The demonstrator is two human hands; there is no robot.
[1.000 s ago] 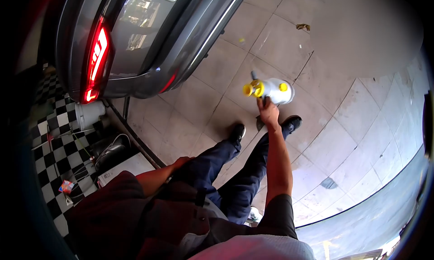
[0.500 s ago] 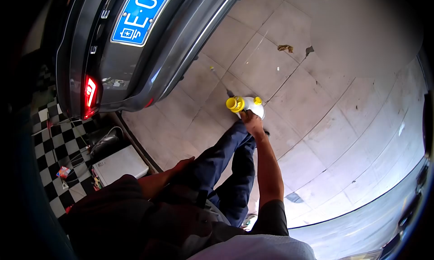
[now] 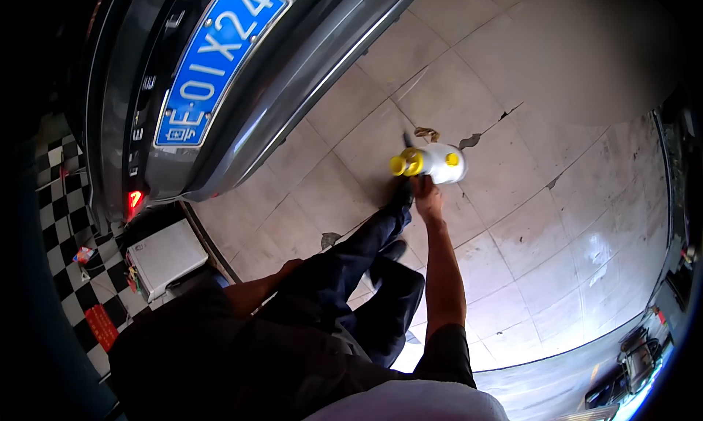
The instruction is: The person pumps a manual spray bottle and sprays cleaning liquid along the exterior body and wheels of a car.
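My right hand is closed around the black grip of a white pump sprayer with yellow fittings. The sprayer is tilted, its yellow top pointing left, and is carried above the tiled floor. A dark wand stub shows beyond its top, smeared by motion. Beside my left thigh hangs my left hand; its fingers are mostly hidden behind the leg, so I cannot make out whether they hold anything.
A dark grey car with a blue licence plate stands to the left. Near its lit tail lamp, a white box sits by the black-and-white checkered floor. Dry leaves lie on the pale tiles.
The sprayer and my right hand have shifted right in view. My legs have taken a step, and more of the licence plate shows. My right hand keeps its hold.
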